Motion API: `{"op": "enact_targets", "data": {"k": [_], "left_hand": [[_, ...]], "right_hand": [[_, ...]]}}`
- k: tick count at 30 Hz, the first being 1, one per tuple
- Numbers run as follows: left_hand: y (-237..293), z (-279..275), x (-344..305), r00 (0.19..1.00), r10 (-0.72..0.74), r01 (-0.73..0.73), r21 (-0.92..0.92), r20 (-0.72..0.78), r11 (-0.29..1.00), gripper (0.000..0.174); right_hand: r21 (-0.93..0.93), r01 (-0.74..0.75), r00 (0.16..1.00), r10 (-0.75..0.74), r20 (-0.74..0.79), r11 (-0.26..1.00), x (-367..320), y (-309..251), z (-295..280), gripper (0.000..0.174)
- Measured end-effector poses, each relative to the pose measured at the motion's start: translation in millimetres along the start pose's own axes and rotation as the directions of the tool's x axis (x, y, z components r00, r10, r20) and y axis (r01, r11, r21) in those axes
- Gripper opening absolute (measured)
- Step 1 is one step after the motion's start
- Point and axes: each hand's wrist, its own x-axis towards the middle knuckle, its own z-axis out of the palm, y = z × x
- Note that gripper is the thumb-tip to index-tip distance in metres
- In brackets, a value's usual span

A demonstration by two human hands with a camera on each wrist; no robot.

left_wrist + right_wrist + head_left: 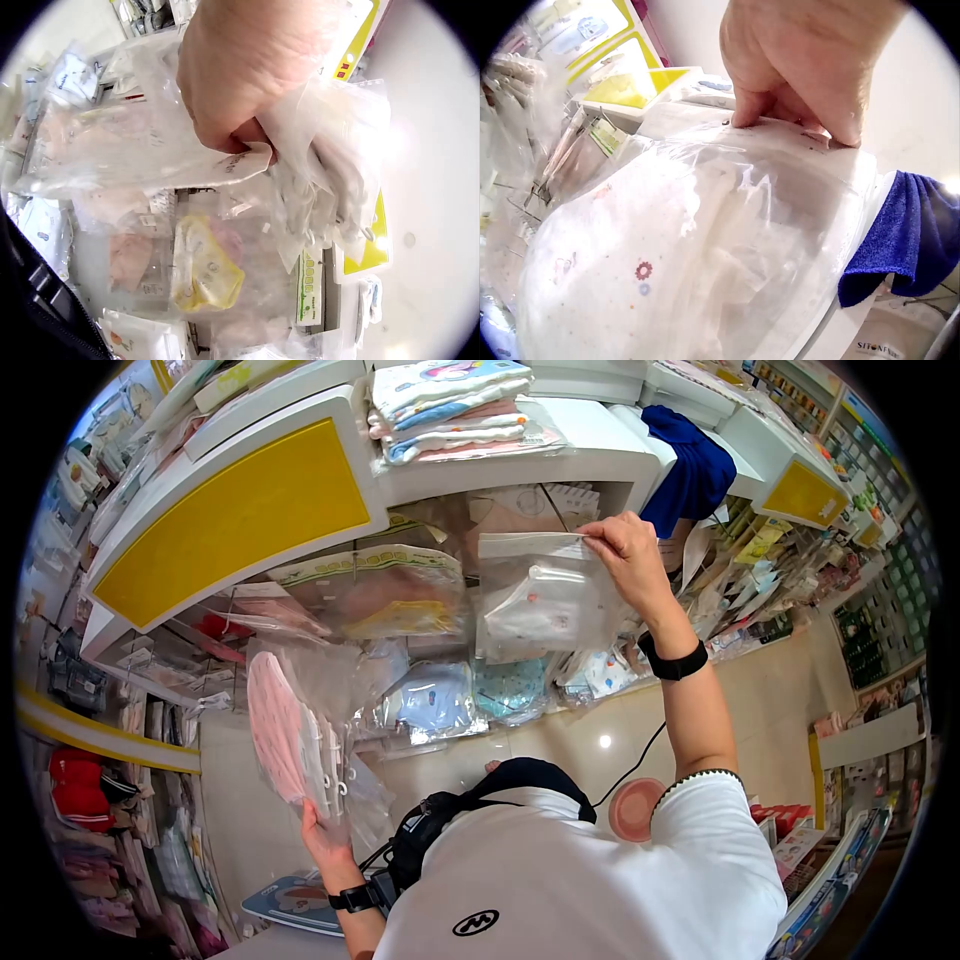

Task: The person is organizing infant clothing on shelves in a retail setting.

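My right hand [632,565] pinches the top edge of a clear bag [548,600] holding a white patterned garment, just below the white shelf; in the right wrist view, fingers and thumb grip that bag's [643,225] upper edge. Low at the left, my left hand [325,845] grips the lower end of several bagged items, the outermost pink [280,725], with white hooks along their side. The left wrist view shows the left hand [251,67] with fingers curled round the plastic bags [345,142]; part of its grip is hidden.
Bagged garments [432,695] hang on hooks under the curved shelf. Folded cloths [450,410] are stacked on top, and a blue towel [690,465] drapes over the edge at the right. A pink round stool [636,808] stands on the floor beside a black cable.
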Motion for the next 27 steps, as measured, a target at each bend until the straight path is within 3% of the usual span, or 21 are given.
{"op": "enact_targets", "data": {"k": [4,7,10,13,16,22,27], "left_hand": [[-3.8,-6.3,-1.5,0.997,-0.016,0.018,-0.018,0.077,1.000,0.038],[-9.5,-7.1,0.5,0.995,-0.025,0.027,-0.023,0.093,0.999,0.038],[-12.6,-1.3,-3.6,0.990,-0.039,0.042,-0.016,0.136,0.999,0.037],[-15.0,-8.7,1.1,0.996,-0.050,0.053,-0.040,0.069,0.998,0.037],[-17.4,-5.6,-1.5,0.992,-0.075,0.079,-0.032,0.098,0.996,0.036],[-23.7,2.4,-4.4,0.999,-0.048,0.048,-0.001,-0.011,0.999,0.036],[-28.3,8.6,-3.6,1.000,-0.027,0.027,-0.017,0.006,0.999,0.037]], "right_hand": [[-0.104,0.091,0.996,-0.092,-0.006,0.990,-4.2,-5.3,-6.4,0.009],[-0.145,0.079,0.996,-0.083,-0.018,0.986,-3.5,-2.5,-3.6,0.008],[-0.109,0.107,0.994,-0.108,0.001,0.988,-0.4,-3.8,-2.6,0.007],[-0.137,0.124,0.991,-0.129,-0.024,0.983,-0.5,-7.3,-1.6,0.005],[-0.182,0.153,0.987,-0.159,-0.018,0.971,-1.2,-7.8,-3.4,0.004],[-0.111,0.161,0.980,-0.172,-0.099,0.981,-1.5,-12.5,-12.2,0.007],[-0.095,0.162,0.986,-0.166,-0.031,0.982,0.9,-7.7,-7.3,0.008]]}}
